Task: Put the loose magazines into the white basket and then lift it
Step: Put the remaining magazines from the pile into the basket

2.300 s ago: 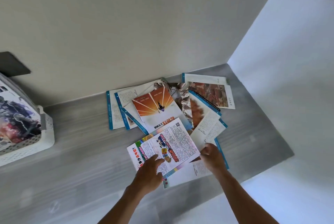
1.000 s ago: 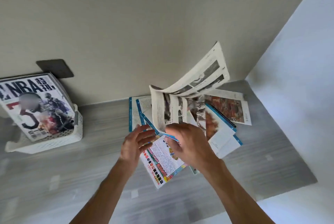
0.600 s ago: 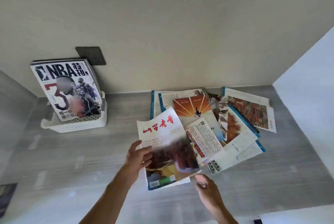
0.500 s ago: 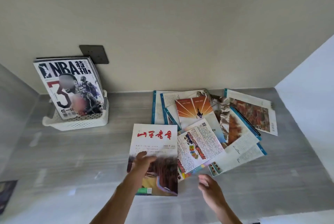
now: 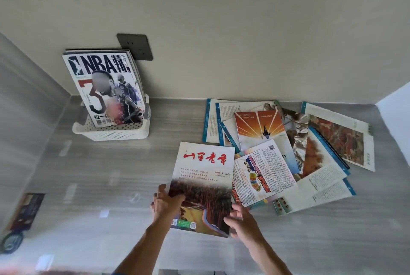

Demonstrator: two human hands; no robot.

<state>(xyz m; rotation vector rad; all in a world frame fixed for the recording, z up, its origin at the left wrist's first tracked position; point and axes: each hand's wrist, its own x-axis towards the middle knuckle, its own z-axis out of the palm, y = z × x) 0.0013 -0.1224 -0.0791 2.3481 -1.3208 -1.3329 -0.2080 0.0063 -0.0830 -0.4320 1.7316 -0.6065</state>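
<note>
Left hand (image 5: 165, 204) grips the glossy red-titled magazine (image 5: 203, 188) at its near-left edge; right hand (image 5: 241, 222), fingers spread, touches its near-right corner. Long axis runs six to twelve, title far. At two o'clock, loose magazines (image 5: 288, 152) fan over the grey streaked surface (image 5: 99, 175). At eleven, the perforated white basket (image 5: 115, 133) holds upright magazines.
</note>
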